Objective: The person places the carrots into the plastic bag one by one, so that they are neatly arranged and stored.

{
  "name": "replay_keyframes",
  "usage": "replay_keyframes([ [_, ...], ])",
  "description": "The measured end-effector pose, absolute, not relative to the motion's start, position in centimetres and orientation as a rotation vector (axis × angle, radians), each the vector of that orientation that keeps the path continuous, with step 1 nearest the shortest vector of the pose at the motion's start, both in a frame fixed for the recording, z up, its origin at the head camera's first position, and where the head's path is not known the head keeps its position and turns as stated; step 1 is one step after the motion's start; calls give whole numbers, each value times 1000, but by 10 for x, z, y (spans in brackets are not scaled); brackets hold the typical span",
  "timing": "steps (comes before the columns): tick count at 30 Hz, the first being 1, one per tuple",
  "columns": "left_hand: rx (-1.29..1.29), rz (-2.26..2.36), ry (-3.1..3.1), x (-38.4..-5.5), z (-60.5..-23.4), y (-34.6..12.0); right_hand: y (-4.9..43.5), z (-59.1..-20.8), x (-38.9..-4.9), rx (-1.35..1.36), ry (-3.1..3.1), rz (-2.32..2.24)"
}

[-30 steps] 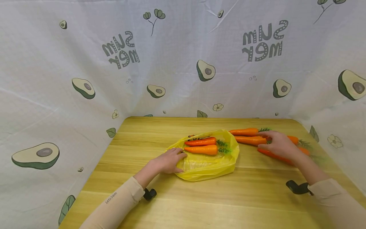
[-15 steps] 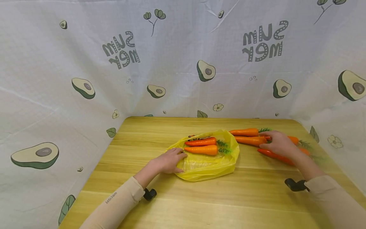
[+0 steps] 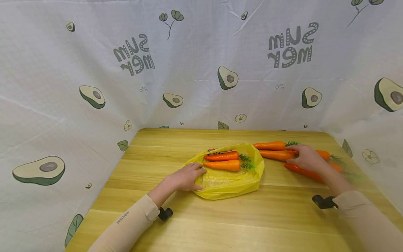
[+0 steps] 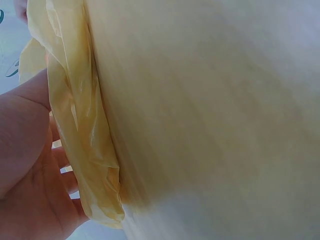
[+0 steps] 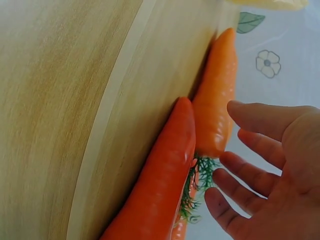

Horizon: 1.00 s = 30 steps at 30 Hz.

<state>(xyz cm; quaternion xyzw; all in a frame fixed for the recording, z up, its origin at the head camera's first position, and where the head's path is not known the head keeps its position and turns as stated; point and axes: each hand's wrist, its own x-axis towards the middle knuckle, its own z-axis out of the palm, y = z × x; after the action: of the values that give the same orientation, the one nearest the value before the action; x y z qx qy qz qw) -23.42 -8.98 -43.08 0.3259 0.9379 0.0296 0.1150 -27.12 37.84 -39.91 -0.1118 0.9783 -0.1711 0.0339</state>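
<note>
Nearest us on the wooden table (image 3: pixel 220 224), the left hand (image 3: pixel 187 177) spreads its fingers against the left end of a yellow plastic bag (image 3: pixel 231 193); two carrots (image 3: pixel 223 165) lie within its edges. Near a loose red carrot (image 3: pixel 300 170), we see the right hand (image 3: pixel 306 159), fingers parted, grasping nothing, beside orange carrots (image 3: pixel 273 146). Behind, we see avocado-print fabric (image 3: pixel 195 70).

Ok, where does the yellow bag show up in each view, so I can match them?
Head: yellow bag just right of centre, below mid-height, left hand at its left edge.
Left wrist: yellow bag runs down the left side.
Right wrist: apparently the yellow bag, a sliver at top, right of centre.
Shared landmark: wooden table.
</note>
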Motion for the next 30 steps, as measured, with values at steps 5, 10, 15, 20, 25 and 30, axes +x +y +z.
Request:
replay_keyframes([
  [5, 961, 82, 2750, -234, -431, -90, 379, -402, -275, -348, 3010, -490],
  [10, 959, 73, 2751, -235, -432, -90, 380, -404, -277, -369, 3005, -455],
  [15, 952, 73, 2753, -235, -431, -90, 378, -404, -280, -379, 3015, -410],
  [20, 941, 80, 2748, -234, -431, -89, 377, -404, -282, -361, 3018, -357],
  [25, 937, 75, 2747, -235, -432, -89, 376, -405, -284, -358, 3015, -335],
  [30, 940, 68, 2752, -235, -431, -89, 375, -407, -286, -366, 3012, -312],
])
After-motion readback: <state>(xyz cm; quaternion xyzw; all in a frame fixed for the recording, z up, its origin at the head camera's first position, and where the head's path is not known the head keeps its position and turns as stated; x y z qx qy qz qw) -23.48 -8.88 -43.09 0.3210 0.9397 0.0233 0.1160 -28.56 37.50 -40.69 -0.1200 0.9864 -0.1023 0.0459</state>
